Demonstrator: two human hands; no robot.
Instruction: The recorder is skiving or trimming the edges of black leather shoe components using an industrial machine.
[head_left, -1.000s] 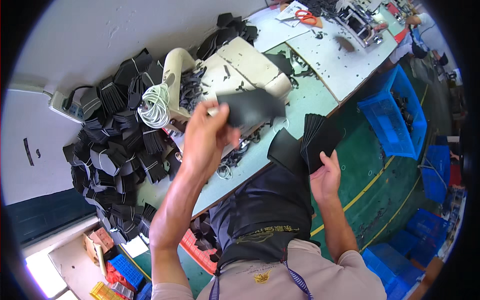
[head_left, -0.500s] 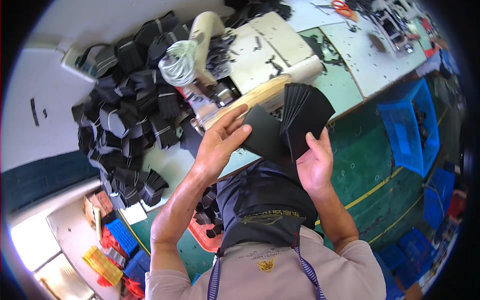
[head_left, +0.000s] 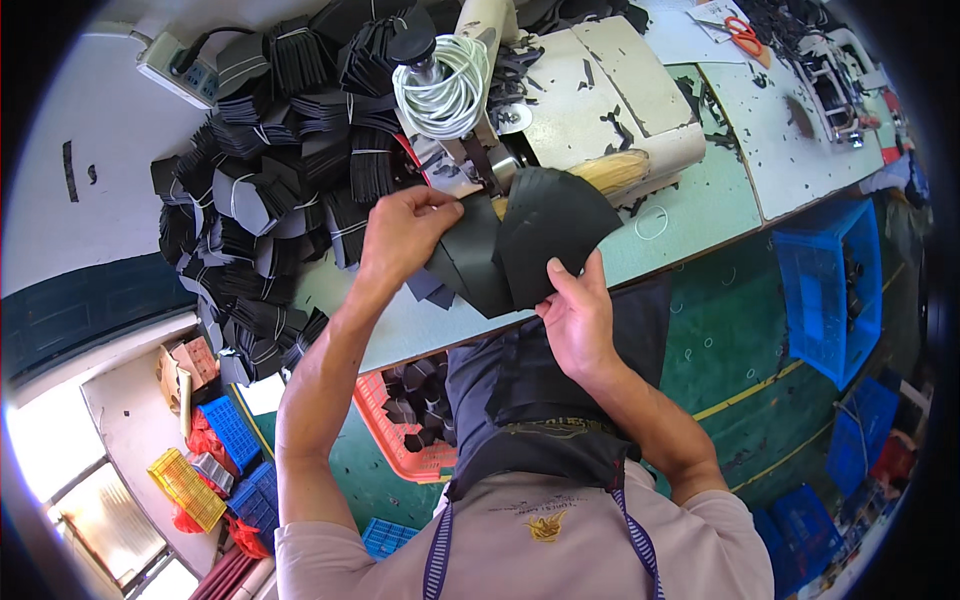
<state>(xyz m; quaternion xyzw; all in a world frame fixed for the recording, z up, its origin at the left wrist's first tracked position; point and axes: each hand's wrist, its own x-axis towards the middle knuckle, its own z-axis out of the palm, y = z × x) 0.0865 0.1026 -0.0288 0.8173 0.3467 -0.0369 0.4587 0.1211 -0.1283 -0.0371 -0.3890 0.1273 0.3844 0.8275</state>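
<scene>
black, round-topped stack of flat sheets (head_left: 560, 225) meets a smooth, flat black piece (head_left: 472, 255) side by side, both held near the front edge of a pale green tabletop (head_left: 715, 205) by a worker in a beige short-sleeved shirt (head_left: 490, 565) and black apron (head_left: 545, 460). the bare right hand (head_left: 580, 315) grips the stack by its lower end, thumb against the upper face and the other fingers mostly hidden. the bare left hand (head_left: 405, 235) is drawn narrow, thumb and fingertips pinching the upper left edge of the piece; whether it is one layer or several cannot be told.

just beyond the stack, a yellowish, wood-like strip (head_left: 618, 170) lies along the front of a cream-coloured, boxy machine (head_left: 620, 90) strewn with black scraps. beside it hangs a looped coil of white cord (head_left: 440, 95). to the left, tied bundles of black cut sheets (head_left: 270, 190) are heaped against the wall. orange-handled scissors (head_left: 745, 38) lie at the far right of the bench. on the green floor stand a salmon-coloured plastic basket (head_left: 415, 467) holding dark pieces and a bright blue plastic crate (head_left: 815, 335).
</scene>
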